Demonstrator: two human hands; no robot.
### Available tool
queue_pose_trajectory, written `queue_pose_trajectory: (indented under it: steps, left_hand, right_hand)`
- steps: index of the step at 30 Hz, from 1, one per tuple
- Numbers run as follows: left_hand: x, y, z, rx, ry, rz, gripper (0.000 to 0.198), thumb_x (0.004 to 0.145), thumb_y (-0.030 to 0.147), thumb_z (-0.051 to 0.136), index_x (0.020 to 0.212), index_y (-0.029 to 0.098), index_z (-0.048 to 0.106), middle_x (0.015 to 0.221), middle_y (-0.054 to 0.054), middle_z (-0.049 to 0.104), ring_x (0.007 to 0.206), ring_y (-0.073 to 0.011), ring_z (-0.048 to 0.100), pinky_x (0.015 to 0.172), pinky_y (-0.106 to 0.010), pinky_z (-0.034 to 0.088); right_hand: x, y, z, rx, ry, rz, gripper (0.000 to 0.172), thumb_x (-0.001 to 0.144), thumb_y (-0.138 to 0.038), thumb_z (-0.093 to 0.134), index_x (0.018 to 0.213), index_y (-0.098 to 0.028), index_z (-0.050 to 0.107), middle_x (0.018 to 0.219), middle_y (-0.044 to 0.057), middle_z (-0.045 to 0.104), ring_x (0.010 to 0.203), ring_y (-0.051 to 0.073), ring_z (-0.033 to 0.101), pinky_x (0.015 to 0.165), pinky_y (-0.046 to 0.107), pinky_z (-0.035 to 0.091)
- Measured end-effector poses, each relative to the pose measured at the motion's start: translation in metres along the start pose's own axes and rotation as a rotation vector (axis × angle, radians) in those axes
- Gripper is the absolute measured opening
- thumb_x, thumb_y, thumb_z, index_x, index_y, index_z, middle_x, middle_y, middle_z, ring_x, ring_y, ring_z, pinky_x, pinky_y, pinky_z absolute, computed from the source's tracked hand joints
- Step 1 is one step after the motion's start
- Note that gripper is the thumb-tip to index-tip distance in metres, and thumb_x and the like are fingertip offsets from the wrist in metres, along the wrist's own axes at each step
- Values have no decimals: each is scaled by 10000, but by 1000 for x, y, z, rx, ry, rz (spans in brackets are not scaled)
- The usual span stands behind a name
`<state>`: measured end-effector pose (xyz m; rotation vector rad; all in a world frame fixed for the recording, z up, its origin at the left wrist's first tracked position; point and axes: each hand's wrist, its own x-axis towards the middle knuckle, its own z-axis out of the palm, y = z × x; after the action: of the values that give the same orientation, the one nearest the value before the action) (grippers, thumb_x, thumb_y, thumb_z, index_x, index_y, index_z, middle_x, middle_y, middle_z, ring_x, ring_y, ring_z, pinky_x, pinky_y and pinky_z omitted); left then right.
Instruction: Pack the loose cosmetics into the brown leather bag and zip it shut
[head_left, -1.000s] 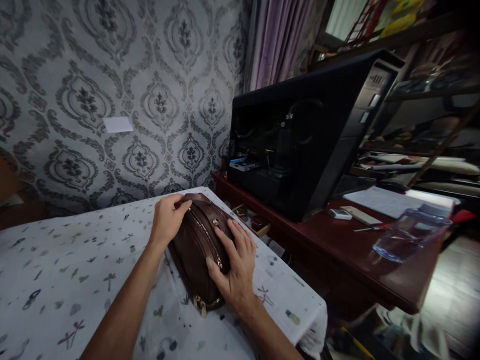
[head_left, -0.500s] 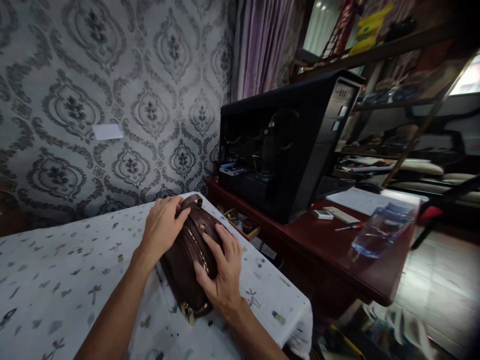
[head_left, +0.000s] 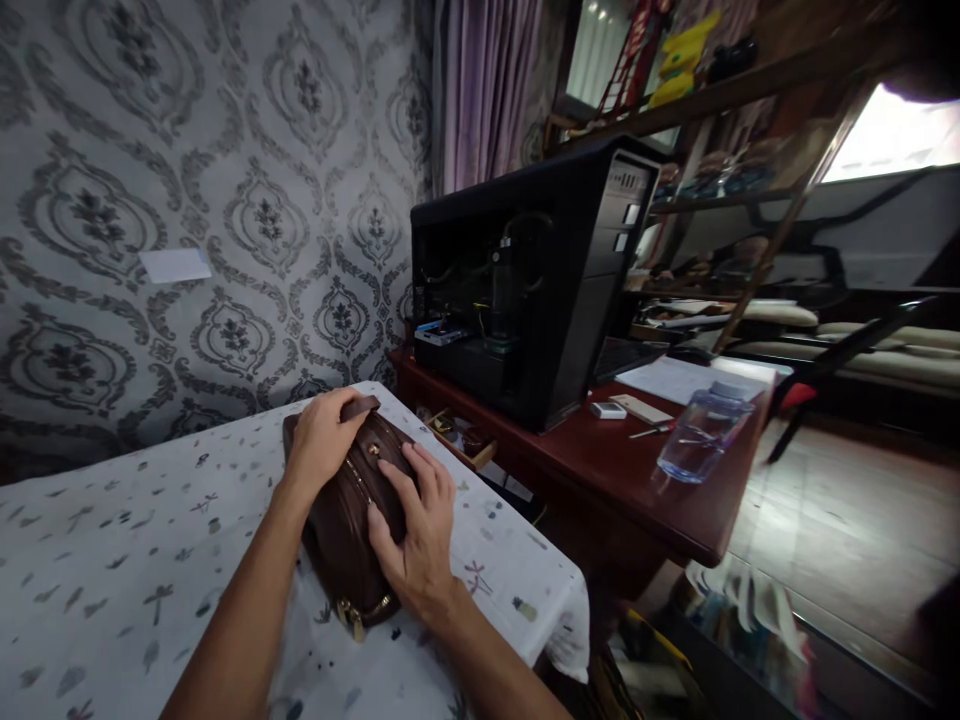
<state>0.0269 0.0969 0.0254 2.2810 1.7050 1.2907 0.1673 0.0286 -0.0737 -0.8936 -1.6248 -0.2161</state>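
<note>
A dark brown leather handbag (head_left: 337,540) lies on the white patterned cloth in front of me, gold zips along its top and gold zip pulls at its near end. My left hand (head_left: 322,445) is closed over the far left part of the bag, with its thumb beside the short strap (head_left: 361,406). The ends of some left fingers are hidden. On the bag's right side rests my right hand (head_left: 421,530), fingers spread and thumb near the zip. A round gold stud (head_left: 374,450) shows between the hands.
The cloth-covered table (head_left: 90,590) meets a red-brown desk (head_left: 585,480) on the right. On the desk are a black computer case (head_left: 577,320), a clear water container (head_left: 701,435) and papers (head_left: 667,378). A drawer (head_left: 480,455) stands pulled out between them.
The whole scene has shifted left in view as the camera turned right. Both hands stay on the bag in nearly the same places, and its zip looks unchanged.
</note>
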Motion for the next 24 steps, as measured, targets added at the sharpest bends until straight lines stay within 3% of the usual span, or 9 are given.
queue_pose_trajectory:
  steps: [6, 10, 13, 19, 24]
  left_hand:
    - [0, 2, 1, 43, -31, 35, 230, 839, 210, 641, 1049, 221, 733, 1071, -61, 763, 993, -260, 670, 884, -339, 460]
    - [0, 6, 0, 166, 3, -7, 185, 890, 283, 603, 964, 203, 752, 961, -86, 765, 898, -267, 666, 788, -334, 454]
    - [0, 10, -2, 179, 8, -68, 211, 908, 315, 568, 919, 199, 744, 854, -69, 749, 764, -228, 633, 684, -300, 409]
    - [-1, 21, -6, 34, -25, -80, 185, 848, 292, 577, 791, 174, 707, 749, -26, 711, 666, -166, 559, 640, -268, 369]
    - [-1, 24, -9, -120, -64, -42, 226, 804, 359, 542, 741, 180, 665, 709, -11, 676, 692, -178, 559, 666, -277, 393]
  right_hand:
    - [1, 0, -1, 0, 0, -9, 379, 890, -248, 547, 1268, -218, 562, 1380, 121, 525, 1325, 301, 462, 1074, 533, 413]
    - [1, 0, -1, 1, -5, -7, 376, 895, -249, 538, 1270, -223, 554, 1383, 117, 519, 1333, 300, 453, 1082, 540, 404]
    - [1, 0, 0, 11, -4, -3, 384, 889, -245, 540, 1273, -222, 551, 1382, 119, 517, 1325, 304, 451, 1077, 548, 399]
    - [1, 1, 1, 15, 6, -16, 389, 883, -247, 538, 1271, -217, 546, 1381, 124, 507, 1313, 308, 446, 1068, 547, 391]
    - [1, 2, 2, 21, -1, -19, 380, 898, -259, 523, 1276, -214, 541, 1385, 127, 497, 1314, 309, 437, 1070, 546, 384]
